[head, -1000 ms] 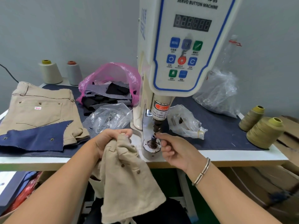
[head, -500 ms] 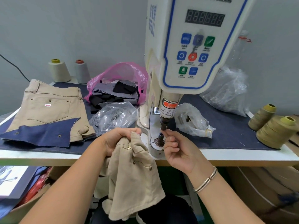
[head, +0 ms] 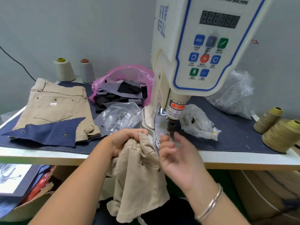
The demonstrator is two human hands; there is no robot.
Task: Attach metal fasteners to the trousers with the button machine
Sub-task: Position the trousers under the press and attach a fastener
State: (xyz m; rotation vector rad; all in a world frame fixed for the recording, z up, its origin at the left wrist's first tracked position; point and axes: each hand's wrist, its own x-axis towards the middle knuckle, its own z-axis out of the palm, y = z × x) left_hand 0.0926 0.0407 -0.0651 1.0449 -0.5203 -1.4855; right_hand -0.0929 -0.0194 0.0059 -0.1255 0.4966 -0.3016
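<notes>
**Holding the trousers at the press**

Gripping a bunched fold of the beige trousers [head: 138,172], my left hand [head: 125,140] sits at the table [head: 48,157] edge, just left of the button machine [head: 194,51]. Most of the cloth hangs down below the table's rim, and I can see small metal fasteners already on it. My right hand [head: 177,158] is raised palm-up directly beneath the machine's dark punch, fingers loosely spread and blurred; it holds nothing that I can make out. The fingertips are right beside the punch tip, though I cannot tell whether they touch it.

Further left on the table lies a second pair of beige trousers [head: 55,108], with a navy cloth scrap [head: 47,133] over its lower edge. Clear plastic bags [head: 120,116] lie on both sides of the machine base. A pink bag of dark fabric pieces [head: 123,88] sits behind them, and thread cones [head: 279,133] stand at the far right.
</notes>
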